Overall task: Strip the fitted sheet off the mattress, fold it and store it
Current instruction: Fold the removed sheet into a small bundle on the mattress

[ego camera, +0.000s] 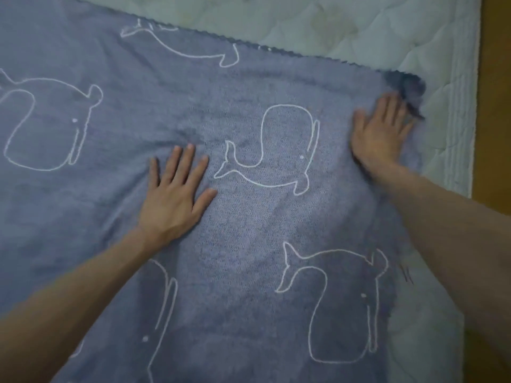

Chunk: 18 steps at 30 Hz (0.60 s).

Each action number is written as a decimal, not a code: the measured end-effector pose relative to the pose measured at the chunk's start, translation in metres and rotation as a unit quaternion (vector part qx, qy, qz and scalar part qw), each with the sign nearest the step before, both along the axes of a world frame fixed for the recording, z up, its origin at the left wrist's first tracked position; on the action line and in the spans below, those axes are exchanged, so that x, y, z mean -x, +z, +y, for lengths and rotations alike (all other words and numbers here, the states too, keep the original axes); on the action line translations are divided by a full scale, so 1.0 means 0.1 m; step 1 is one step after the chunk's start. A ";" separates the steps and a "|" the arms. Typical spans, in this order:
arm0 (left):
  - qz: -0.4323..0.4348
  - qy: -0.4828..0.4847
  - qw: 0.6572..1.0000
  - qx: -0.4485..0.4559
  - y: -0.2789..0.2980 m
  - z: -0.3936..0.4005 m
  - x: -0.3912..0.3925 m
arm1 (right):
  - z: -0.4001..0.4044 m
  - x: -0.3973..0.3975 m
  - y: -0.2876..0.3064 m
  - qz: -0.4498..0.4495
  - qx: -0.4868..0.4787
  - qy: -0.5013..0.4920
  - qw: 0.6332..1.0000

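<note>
folding step: left hand [177, 194] and right hand [380, 136], fingers spread flat, smooth the sheet [249, 230]; next fold from its 2 o'clock corner

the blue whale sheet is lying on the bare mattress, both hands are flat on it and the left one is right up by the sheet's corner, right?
Not quite: it is the right hand that lies by the corner of the blue whale sheet, fingers straight. The left hand rests flat nearer the middle. The rest holds: the sheet lies on the bare mattress. The head view shows it.
</note>
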<state>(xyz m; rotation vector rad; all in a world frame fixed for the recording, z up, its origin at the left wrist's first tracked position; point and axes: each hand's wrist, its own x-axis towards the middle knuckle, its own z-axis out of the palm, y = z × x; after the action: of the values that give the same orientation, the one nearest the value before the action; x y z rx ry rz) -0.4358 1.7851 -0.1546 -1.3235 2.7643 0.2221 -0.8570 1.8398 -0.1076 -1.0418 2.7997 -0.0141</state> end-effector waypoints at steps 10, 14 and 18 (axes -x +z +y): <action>0.009 -0.067 0.997 -0.038 -0.01 -1.18 1.21 | 0.64 -2.06 -0.05 -0.075 -0.058 0.594 0.799; 0.047 -0.041 0.998 -0.033 -0.10 -1.48 1.52 | 0.00 -0.66 -0.12 -0.033 -0.034 0.416 0.908; 0.049 -0.024 0.998 0.013 -0.16 -1.62 1.73 | -0.23 0.70 -0.11 -0.029 0.015 0.080 0.996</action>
<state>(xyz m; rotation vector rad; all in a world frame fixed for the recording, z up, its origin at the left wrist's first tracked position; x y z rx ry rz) -0.6089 1.6229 -0.1704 -1.2831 2.8849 0.2560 -0.9274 1.8167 -0.1190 -1.2484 2.6643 -0.0680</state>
